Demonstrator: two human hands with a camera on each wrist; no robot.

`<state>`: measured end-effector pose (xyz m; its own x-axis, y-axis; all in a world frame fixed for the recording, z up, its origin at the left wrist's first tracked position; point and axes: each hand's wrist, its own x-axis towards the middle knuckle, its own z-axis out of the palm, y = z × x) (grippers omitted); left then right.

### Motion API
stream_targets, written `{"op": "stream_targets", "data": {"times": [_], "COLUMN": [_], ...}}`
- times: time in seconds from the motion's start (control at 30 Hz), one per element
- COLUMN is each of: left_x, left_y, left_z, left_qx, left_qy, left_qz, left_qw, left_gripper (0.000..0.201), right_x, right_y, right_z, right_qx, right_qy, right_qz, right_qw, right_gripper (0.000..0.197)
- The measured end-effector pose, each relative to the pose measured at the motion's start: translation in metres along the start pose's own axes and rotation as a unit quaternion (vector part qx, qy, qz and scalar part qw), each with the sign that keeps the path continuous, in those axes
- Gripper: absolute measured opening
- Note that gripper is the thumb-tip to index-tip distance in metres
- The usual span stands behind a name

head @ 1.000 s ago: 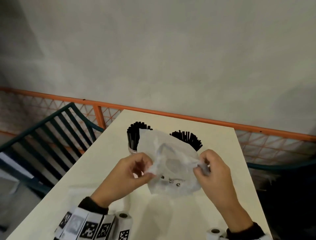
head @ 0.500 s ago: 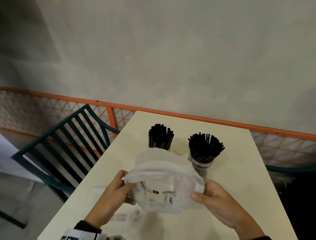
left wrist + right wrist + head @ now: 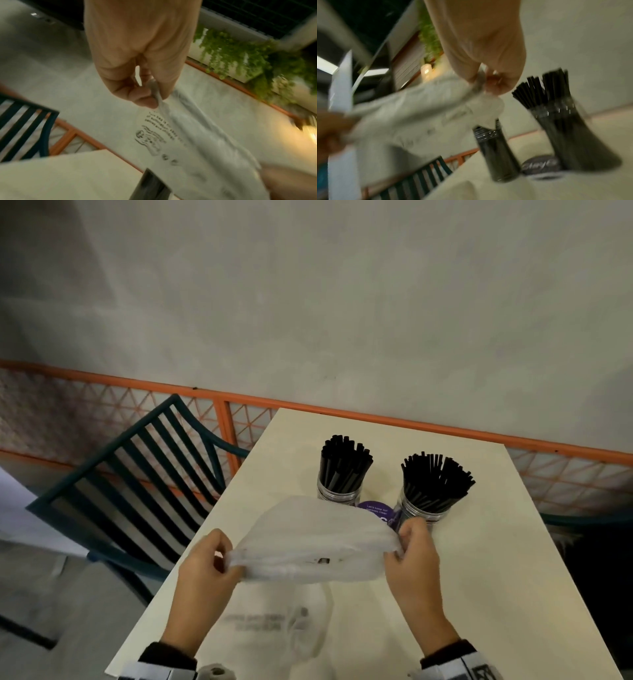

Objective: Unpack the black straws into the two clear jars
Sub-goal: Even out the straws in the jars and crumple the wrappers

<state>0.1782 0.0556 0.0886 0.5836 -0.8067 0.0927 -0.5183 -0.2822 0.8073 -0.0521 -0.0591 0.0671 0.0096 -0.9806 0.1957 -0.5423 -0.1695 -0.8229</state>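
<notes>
Two clear jars stand at the far middle of the cream table (image 3: 507, 559): the left jar (image 3: 339, 493) and the right jar (image 3: 423, 510), each packed with upright black straws (image 3: 435, 477). In front of them a thin white plastic bag (image 3: 315, 539) is stretched above the table between both hands. My left hand (image 3: 205, 570) pinches its left end, seen up close in the left wrist view (image 3: 154, 94). My right hand (image 3: 412, 553) pinches the right end (image 3: 481, 83), just in front of the right jar (image 3: 573, 128).
A second flat printed bag (image 3: 274, 625) lies on the table below the held one. A purple round sticker (image 3: 376, 510) sits between the jars. A dark green slatted chair (image 3: 137, 484) stands at the table's left, and an orange rail (image 3: 411, 424) runs behind.
The hands have spread apart and pulled the bag from a crumpled bundle into a flat stretched sheet. The view has shifted, and both jars of straws now show fully.
</notes>
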Motion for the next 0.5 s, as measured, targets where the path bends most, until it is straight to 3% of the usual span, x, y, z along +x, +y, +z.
{"op": "stream_targets", "data": {"times": [0.1, 0.2, 0.23, 0.3, 0.37, 0.5], "left_x": [0.004, 0.006, 0.008, 0.013, 0.018, 0.026], "left_y": [-0.013, -0.011, -0.012, -0.017, -0.02, -0.024], "left_z": [-0.001, -0.012, -0.016, -0.024, -0.032, -0.042], "left_qx": [-0.081, -0.208, -0.251, -0.329, -0.395, -0.377], "left_qy": [-0.097, -0.192, -0.224, -0.281, -0.301, -0.237], "left_qz": [-0.019, -0.037, -0.052, -0.077, -0.079, -0.023], "left_qw": [0.992, 0.958, 0.94, 0.898, 0.864, 0.895], "left_gripper": [0.022, 0.007, 0.021, 0.045, 0.053, 0.068], "right_x": [0.0, -0.002, -0.004, -0.006, -0.007, -0.007], "right_y": [-0.001, 0.003, 0.003, 0.003, 0.002, -0.002], "right_z": [0.007, 0.003, 0.001, 0.0, 0.002, 0.011], "right_qx": [0.169, 0.255, 0.266, 0.276, 0.273, 0.298], "right_qy": [-0.17, -0.31, -0.339, -0.373, -0.384, -0.38], "right_qz": [0.092, 0.121, 0.114, 0.104, 0.101, 0.136], "right_qw": [0.966, 0.908, 0.895, 0.88, 0.876, 0.865], "right_gripper": [0.015, 0.029, 0.03, 0.029, 0.032, 0.048]}}
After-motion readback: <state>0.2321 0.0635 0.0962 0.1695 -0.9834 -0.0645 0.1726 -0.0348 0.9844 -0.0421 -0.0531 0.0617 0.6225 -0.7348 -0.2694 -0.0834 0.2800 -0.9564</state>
